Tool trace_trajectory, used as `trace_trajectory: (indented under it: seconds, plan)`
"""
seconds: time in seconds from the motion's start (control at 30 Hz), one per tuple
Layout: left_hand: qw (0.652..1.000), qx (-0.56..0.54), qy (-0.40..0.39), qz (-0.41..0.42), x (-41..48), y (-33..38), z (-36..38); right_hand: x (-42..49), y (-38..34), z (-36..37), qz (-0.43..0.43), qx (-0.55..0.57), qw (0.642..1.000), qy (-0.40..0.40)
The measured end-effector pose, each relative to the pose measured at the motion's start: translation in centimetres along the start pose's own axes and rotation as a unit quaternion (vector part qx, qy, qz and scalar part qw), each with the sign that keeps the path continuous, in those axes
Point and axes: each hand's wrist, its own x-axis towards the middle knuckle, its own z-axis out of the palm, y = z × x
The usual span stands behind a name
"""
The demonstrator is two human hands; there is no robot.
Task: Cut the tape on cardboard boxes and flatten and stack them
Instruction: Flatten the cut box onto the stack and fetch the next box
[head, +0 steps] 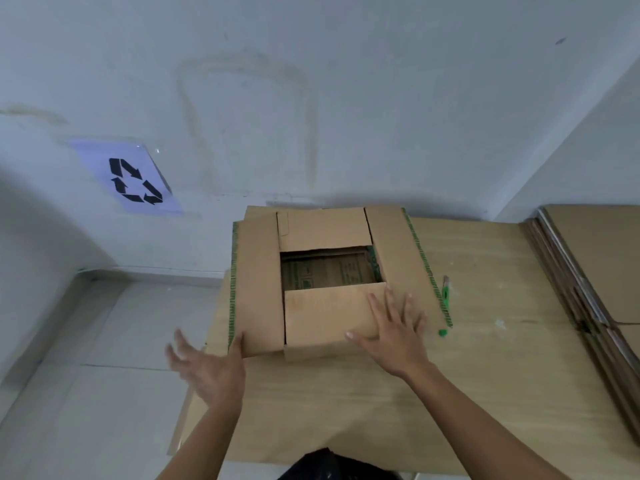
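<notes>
Box: the cardboard box [325,233] sits on the bench [502,368] in front of me, toward its left and far edge. Its four top flaps are folded in and leave a square gap in the middle, with printed cardboard showing inside. Green print runs along its left and right edges.
Right hand: my right hand [394,327] lies flat on the near flap. Its fingers [377,308] are straight and spread, and it grips nothing.
Left hand: my left hand [207,365] is at the box's near left corner with the thumb against the cardboard. The fingers are spread wide and blurred, holding nothing.
Cutter: a green cutter [446,294] lies on the bench just right of the box, with a small green piece [442,332] nearer to me.
Flat cardboard: a stack of flat cardboard [588,265] lies at the bench's right end.
Wall: a recycling sign [135,178] hangs on the wall [381,98], left of the box.
Floor: pale tiles [104,341] to the left of the bench.
</notes>
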Motion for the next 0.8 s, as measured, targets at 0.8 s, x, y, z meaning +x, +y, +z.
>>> trace_trajectory:
  seconds: [0.8]
  plan:
    - [0.694,0.407,-0.494,0.330,-2.3,8.3,6.5,1.1,-2.1,-4.2,0.077,0.043,0.991,0.098]
